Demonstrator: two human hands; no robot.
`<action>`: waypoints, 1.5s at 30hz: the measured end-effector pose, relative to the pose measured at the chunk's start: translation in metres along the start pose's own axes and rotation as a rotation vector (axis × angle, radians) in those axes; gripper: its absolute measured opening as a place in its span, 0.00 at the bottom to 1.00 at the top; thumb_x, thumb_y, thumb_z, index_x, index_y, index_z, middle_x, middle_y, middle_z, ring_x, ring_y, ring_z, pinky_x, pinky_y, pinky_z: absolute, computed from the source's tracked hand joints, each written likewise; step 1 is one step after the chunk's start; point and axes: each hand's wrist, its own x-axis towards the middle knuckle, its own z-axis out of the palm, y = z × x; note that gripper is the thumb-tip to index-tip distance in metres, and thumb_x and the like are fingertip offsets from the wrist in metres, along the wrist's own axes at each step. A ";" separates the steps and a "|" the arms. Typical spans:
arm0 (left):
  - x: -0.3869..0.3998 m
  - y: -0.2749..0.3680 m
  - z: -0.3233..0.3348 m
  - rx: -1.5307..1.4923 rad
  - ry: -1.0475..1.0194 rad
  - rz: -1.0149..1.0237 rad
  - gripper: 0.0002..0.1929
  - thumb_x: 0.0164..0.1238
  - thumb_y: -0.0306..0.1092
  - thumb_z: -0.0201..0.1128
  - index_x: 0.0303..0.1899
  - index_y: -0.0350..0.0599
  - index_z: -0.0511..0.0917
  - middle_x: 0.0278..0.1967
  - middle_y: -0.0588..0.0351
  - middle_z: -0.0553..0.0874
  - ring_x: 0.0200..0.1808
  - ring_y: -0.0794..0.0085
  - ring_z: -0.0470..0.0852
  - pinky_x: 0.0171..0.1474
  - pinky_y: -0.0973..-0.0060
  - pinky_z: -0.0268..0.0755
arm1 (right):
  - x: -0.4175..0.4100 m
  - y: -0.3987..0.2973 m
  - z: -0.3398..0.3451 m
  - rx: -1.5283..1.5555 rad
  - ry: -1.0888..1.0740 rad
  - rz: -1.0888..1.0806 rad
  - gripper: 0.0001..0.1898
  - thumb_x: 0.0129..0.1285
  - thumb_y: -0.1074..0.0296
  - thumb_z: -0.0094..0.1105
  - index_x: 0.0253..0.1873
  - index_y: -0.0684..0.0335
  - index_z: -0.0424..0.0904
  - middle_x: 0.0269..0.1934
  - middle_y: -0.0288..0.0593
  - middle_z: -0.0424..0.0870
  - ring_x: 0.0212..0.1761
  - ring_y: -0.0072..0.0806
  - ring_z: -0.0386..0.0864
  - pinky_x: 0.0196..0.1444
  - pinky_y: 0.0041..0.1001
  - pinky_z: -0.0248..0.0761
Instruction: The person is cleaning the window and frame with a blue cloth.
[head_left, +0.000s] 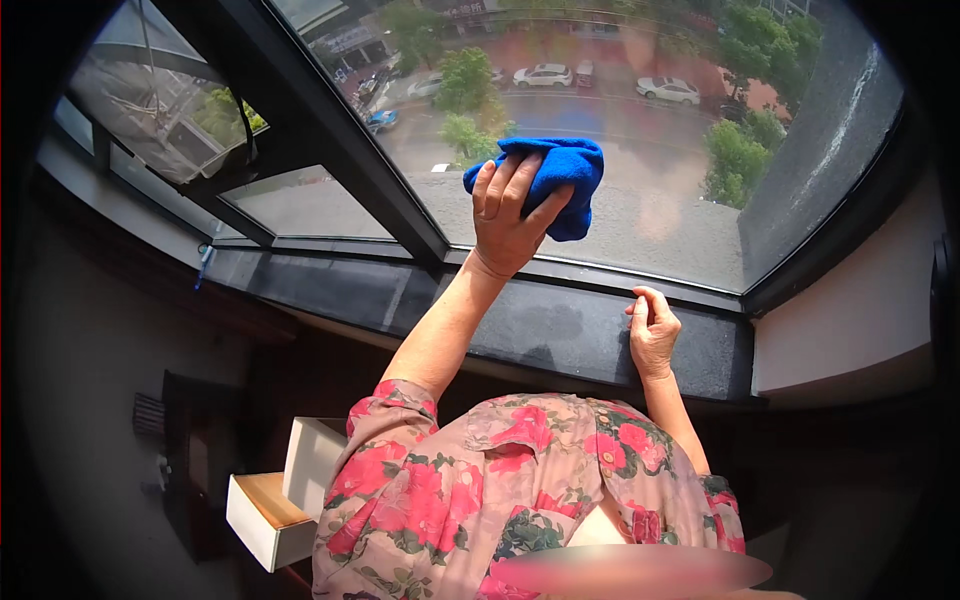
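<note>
My left hand (510, 210) is shut on a folded blue cloth (570, 180), its fingers spread over the bunched fabric. The cloth is against the large window pane (645, 172), low and left of the pane's middle. My right hand (654, 337) is loosely curled with nothing visible in it. It is over the right part of the dark windowsill (517, 315), near the lower window frame (675, 296). Whether its fingertips touch the frame or sill cannot be made out. A damp-looking dark patch marks the sill between my two arms.
A thick dark mullion (360, 142) divides the panes. Further left, a window section (202, 127) has a hanging cord. A small blue item (202, 266) is at the sill's left end. White open box-like furniture (274, 517) stands low at my left. A pale wall (847, 315) bounds the right.
</note>
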 end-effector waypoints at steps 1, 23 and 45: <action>-0.012 -0.005 -0.004 0.008 -0.034 0.027 0.20 0.71 0.35 0.63 0.61 0.74 0.81 0.65 0.54 0.78 0.67 0.58 0.75 0.72 0.55 0.62 | 0.000 0.000 0.000 -0.005 -0.007 0.004 0.07 0.71 0.79 0.56 0.49 0.66 0.83 0.29 0.41 0.86 0.30 0.22 0.85 0.32 0.23 0.76; 0.092 -0.132 -0.103 0.657 0.031 -0.032 0.39 0.54 0.29 0.72 0.72 0.50 0.73 0.46 0.60 0.89 0.47 0.65 0.84 0.49 0.64 0.69 | 0.001 0.004 0.000 -0.071 -0.059 0.027 0.08 0.72 0.78 0.56 0.49 0.65 0.84 0.30 0.40 0.87 0.31 0.21 0.86 0.33 0.22 0.76; -0.028 -0.076 -0.114 0.296 -0.167 -0.291 0.32 0.50 0.34 0.74 0.62 0.46 0.81 0.33 0.57 0.81 0.37 0.61 0.81 0.44 0.63 0.73 | 0.001 -0.002 0.002 -0.062 -0.109 0.072 0.08 0.73 0.77 0.55 0.50 0.66 0.84 0.30 0.39 0.87 0.32 0.20 0.86 0.34 0.21 0.76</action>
